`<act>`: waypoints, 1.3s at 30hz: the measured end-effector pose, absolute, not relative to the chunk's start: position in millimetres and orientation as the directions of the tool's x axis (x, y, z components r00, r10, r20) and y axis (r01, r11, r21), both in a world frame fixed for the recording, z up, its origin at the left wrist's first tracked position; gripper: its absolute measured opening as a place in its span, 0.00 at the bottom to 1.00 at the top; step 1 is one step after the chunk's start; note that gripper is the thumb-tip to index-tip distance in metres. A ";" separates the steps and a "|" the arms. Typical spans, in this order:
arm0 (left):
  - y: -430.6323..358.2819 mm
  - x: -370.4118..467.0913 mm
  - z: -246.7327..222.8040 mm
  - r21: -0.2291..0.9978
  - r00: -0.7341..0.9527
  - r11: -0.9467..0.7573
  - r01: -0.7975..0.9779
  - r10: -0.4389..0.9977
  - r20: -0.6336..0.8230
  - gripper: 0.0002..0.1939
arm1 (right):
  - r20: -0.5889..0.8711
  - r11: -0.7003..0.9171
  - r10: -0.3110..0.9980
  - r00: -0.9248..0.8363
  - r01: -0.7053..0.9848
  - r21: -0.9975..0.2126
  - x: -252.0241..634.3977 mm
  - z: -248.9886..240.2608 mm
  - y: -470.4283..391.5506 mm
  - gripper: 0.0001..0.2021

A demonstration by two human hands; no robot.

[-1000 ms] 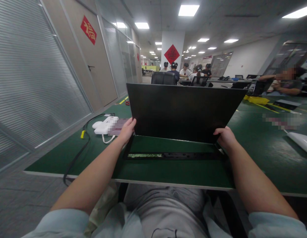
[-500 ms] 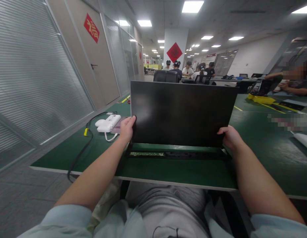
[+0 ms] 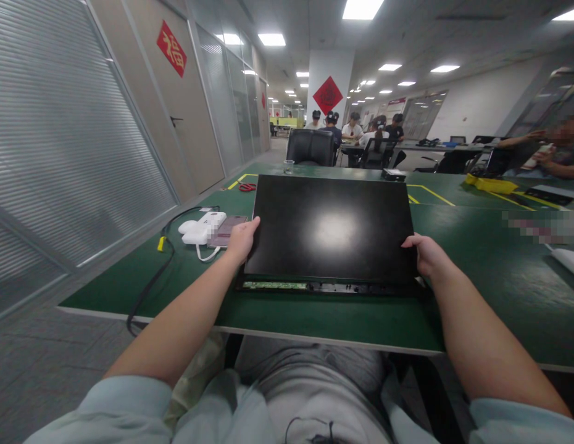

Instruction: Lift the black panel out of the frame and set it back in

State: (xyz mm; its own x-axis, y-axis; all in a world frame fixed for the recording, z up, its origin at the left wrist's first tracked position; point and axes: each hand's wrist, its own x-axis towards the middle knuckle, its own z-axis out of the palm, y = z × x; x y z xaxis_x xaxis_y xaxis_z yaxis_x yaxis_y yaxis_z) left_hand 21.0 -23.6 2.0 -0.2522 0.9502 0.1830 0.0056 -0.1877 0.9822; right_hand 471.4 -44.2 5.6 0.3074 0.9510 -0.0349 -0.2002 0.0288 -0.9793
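A black display panel (image 3: 296, 228) is held between my two hands, tilted back above the green table, with a bright reflection in its middle. My left hand (image 3: 243, 239) grips its left edge, thumb on the front. On the right edge my right hand (image 3: 428, 254) is closed in the same way. Along the panel's lower edge shows a dark frame (image 3: 333, 288) with a strip of green circuit board (image 3: 275, 285) at its left end. The rest of that frame is hidden behind the panel.
White devices (image 3: 203, 228) with a short cable and a brownish flat case (image 3: 229, 229) lie to the left. Red scissors (image 3: 247, 187), a clear cup (image 3: 288, 166) and a small black box (image 3: 393, 175) are farther back. A yellow object (image 3: 490, 184) is at right. People sit beyond the table.
The panel's top edge has tipped back and down, away from me, uncovering the scissors, the cup and the black box. Both hands keep their hold on its side edges.
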 end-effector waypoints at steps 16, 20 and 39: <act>-15.3 19.3 -10.6 0.966 -0.188 -0.222 0.133 0.951 0.245 0.21 | -0.213 -0.199 0.934 0.288 -0.078 -0.977 466.7 3.5 -42.0 0.18; -10.7 17.5 -16.0 0.951 -0.228 -0.241 0.194 0.932 0.283 0.18 | -0.209 -0.204 0.931 0.299 -0.048 -0.978 469.2 0.2 -39.6 0.16; -8.4 15.5 -20.3 0.950 -0.248 -0.203 0.239 0.933 0.262 0.16 | -0.001 -0.060 0.949 0.315 0.176 -0.983 468.0 -8.1 -38.7 0.25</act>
State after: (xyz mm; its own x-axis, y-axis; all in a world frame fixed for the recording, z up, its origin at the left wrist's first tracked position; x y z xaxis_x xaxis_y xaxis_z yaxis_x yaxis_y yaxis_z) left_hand 15.5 -8.4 -20.3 -0.2482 0.9327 0.2618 0.2389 -0.2030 0.9496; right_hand 468.0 -38.7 -8.1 0.3151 0.9490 -0.0013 0.1759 -0.0597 -0.9826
